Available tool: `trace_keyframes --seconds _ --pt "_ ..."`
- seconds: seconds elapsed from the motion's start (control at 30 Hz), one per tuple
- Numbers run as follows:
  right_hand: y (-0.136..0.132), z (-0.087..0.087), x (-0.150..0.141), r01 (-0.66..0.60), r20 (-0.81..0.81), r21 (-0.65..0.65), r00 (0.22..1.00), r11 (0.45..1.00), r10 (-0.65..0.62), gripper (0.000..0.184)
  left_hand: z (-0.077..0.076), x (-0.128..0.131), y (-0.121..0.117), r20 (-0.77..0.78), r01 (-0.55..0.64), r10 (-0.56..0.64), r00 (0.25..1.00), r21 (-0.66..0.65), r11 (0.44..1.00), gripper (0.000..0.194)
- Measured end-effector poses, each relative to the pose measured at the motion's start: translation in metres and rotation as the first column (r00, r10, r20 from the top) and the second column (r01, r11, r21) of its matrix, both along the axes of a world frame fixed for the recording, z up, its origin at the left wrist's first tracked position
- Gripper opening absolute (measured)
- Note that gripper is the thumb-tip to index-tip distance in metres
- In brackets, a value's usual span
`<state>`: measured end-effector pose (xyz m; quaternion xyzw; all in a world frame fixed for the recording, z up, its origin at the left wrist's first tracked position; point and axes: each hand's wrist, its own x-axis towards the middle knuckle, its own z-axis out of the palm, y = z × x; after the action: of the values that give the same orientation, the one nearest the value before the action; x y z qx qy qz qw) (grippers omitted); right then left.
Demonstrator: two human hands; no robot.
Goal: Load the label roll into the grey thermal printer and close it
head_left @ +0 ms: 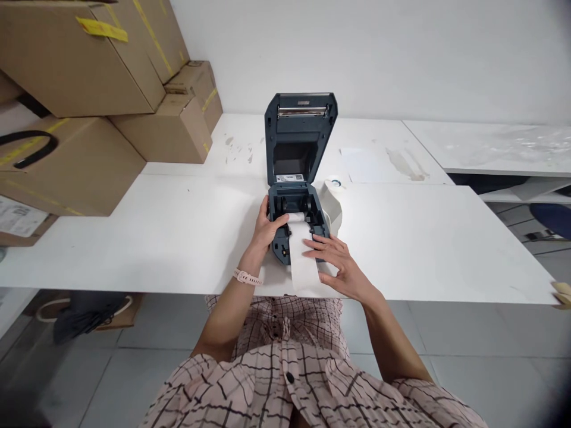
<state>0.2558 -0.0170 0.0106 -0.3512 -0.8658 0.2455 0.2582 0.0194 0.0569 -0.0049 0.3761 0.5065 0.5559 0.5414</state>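
A dark blue-grey label printer stands on the white table with its lid raised. Inside it lies a small white label roll, and a white paper strip runs from it over the printer's front towards the table edge. My left hand is wrapped round the printer's left side, its thumb resting on the roll's left end. Over the strip's right edge and the printer's right front lies my right hand, fingers spread and stretched out, the thumb beside the strip.
Cardboard boxes are stacked at the left, against the wall. Behind the printer's right side is a whitish object, partly hidden. A flat white sheet lies farther back. Shelves stand at the right.
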Motion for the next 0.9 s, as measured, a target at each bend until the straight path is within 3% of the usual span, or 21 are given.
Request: trace_keyframes --seconds 0.07,0.17,0.23,0.33,0.4,0.5,0.57,0.63,0.7,0.8,0.9 --pt "-0.001 0.01 0.009 -0.065 0.052 -0.026 0.996 0.998 0.066 0.051 0.0 -0.001 -0.002 -0.031 -0.019 0.018 0.999 -0.026 0.999 0.103" --pt "0.007 0.043 0.029 -0.186 0.108 -0.043 0.976 0.982 0.189 0.076 0.001 -0.001 -0.02 -0.06 -0.022 0.017 0.998 -0.091 0.996 0.107" --pt "0.026 0.072 0.037 -0.136 0.053 0.034 0.989 0.99 0.134 0.075 0.002 0.002 -0.042 -0.049 0.011 -0.017 0.999 -0.122 0.993 0.105" --pt "0.084 0.113 0.027 0.102 -0.141 0.172 0.987 0.98 -0.078 0.072 0.002 0.01 -0.082 -0.04 0.068 -0.073 0.997 -0.111 0.992 0.104" --pt "0.136 0.135 0.005 0.217 -0.248 0.176 0.954 0.96 -0.17 0.072 0.002 0.013 -0.106 -0.022 0.115 -0.117 0.993 -0.071 0.991 0.106" --pt "0.202 0.156 -0.031 0.265 -0.278 -0.026 0.924 0.964 -0.261 0.073 0.001 0.008 -0.133 -0.027 0.151 -0.152 0.988 -0.046 0.987 0.092" --pt "0.221 0.162 -0.046 0.229 -0.306 -0.159 0.913 0.96 -0.268 0.078 0.0 -0.002 -0.144 -0.043 0.111 -0.114 0.993 -0.069 0.991 0.082" --pt "0.212 0.158 -0.05 0.218 -0.353 -0.159 0.898 0.963 -0.261 0.08 0.0 -0.014 -0.15 -0.06 0.03 -0.036 0.998 -0.104 0.994 0.077" --pt "0.18 0.144 -0.047 0.25 -0.413 -0.069 0.874 0.966 -0.256 0.078 0.002 -0.023 -0.15 -0.086 -0.079 0.07 0.994 -0.1 0.992 0.072" --pt "0.115 0.108 -0.04 0.312 -0.494 0.059 0.834 0.948 -0.244 0.065 0.011 -0.026 -0.14 -0.118 -0.203 0.201 0.972 0.001 0.979 0.068" --pt "0.058 0.069 -0.037 0.326 -0.478 0.177 0.853 0.928 -0.209 0.045 0.022 -0.015 -0.119 -0.148 -0.21 0.225 0.963 0.111 0.971 0.07"
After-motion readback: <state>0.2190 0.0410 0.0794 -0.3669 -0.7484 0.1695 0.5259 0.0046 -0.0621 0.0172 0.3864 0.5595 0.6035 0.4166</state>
